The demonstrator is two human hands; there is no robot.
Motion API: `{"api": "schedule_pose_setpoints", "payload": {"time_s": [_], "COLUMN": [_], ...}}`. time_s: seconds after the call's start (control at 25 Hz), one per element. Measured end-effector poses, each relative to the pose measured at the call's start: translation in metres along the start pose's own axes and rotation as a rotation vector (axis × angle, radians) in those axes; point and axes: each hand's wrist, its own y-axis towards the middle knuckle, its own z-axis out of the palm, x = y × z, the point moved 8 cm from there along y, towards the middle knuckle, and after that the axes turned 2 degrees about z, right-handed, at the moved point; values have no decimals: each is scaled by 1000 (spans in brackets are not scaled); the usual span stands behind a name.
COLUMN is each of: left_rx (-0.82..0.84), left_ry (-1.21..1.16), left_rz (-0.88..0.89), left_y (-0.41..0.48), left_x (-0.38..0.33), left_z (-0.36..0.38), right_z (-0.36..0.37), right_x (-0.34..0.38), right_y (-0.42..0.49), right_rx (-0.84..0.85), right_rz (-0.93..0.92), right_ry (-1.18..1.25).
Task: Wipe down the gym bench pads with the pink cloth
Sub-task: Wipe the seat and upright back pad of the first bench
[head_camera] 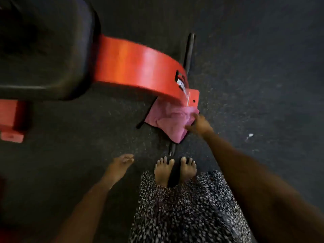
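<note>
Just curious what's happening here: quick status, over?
Right hand on pink cloth, grip unclear. Left hand empty, open. Cloth on floor, draped over black bar under red frame. Pad unwiped.

The scene is dimly lit; the dark speckled rubber floor (254,67) is rendered grainy and nearly black toward the corners; a soft band of glare is seen across the curved red metal frame (136,67), suggesting light from above; the black padded bench cushion (43,50) is lost in shadow, only a faint sheen being picked out along its lower edge; motion blur is spread over the whole view; straight lines are bowed by wide-angle distortion; the crumpled pink cloth (168,121) is softened and smeared.
</note>
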Motion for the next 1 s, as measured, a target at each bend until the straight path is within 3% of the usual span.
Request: {"api": "schedule_pose_setpoints", "payload": {"time_s": [0.2, 0.32, 0.4, 0.48, 0.6, 0.84, 1.0], "left_rx": [24, 18, 25, 33, 35, 29, -1], "left_ry": [21, -9, -44, -17, 143, 340, 420], "left_rz": [79, 144, 168, 223, 381, 734, 960], "left_y": [72, 69, 49, 6, -92, -309, -394], "left_x": [-11, -27, -40, -61, -106, -192, -227], "left_z": [44, 45, 41, 32, 2, -60, -64], "right_z": [61, 53, 45, 36, -23, -162, -206], "right_x": [-17, -7, 17, 39, 61, 140, 175], "right_y": [86, 58, 12, -53, -162, -378, -450], "right_rx": [-29, -141, -214, -88, 37, 103, 58], "right_rz": [111, 71, -88, -214, -194, -451, -651], "right_ry": [152, -247, -295, -181, -135, -364, -473]}}
